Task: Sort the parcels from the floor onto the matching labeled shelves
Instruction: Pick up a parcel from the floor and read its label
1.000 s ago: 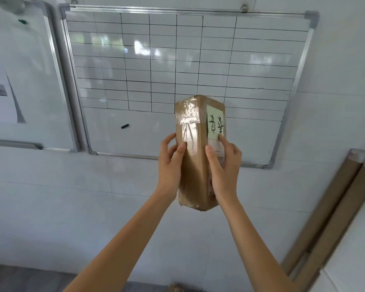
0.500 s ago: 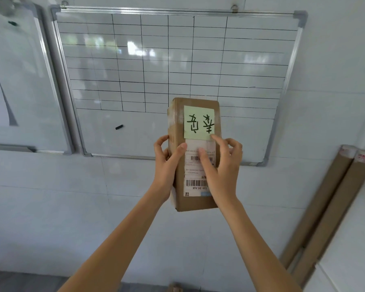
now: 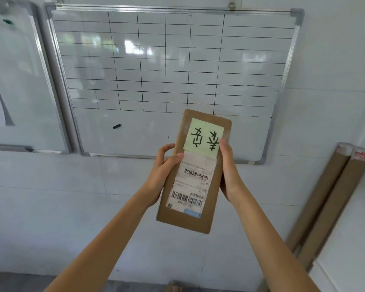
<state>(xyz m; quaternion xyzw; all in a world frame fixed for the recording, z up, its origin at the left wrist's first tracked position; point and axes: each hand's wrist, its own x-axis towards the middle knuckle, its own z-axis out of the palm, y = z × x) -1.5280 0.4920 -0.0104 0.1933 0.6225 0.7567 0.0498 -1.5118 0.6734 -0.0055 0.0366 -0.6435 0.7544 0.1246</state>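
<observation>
Wall: white tiled wall [image 3: 51,207] fills the view; a strip of grey floor [image 3: 13,281] shows at the bottom edge.
Gridded whiteboard: large metal-framed whiteboard [image 3: 135,133] hangs on the wall, ruled with black lines in its upper part, blank below; a small black mark [image 3: 116,126] sits on the blank part.
Second whiteboard: a plain board [image 3: 19,81] hangs just beside it at the left, partly out of frame.
Cardboard tubes: two brown tubes [image 3: 329,197] lean side by side against the wall at the right, well apart from the hands.
Parcel: flat brown cardboard parcel [image 3: 214,186] is held in the air in front of the gridded whiteboard's lower edge, broad face toward the camera.
Parcel axis: long axis near vertical, top end tilted slightly right.
Shipping label: white barcode label [image 3: 190,184] covers the lower and middle face, its print reading upside down.
Green note: pale green note [image 3: 203,138] with black handwriting sits at the top end, likewise inverted.
Left hand: left hand [image 3: 162,173] grips the parcel's left edge, thumb on the front face, fingers [image 3: 167,147] curled behind.
Right hand: right hand [image 3: 229,171] grips the right edge, thumb touching the note, remaining digits hidden behind the parcel.
Clearance: open air surrounds the parcel on all sides.
Floor item: a brown object [image 3: 174,287] shows at the bottom edge, too cropped to identify.
</observation>
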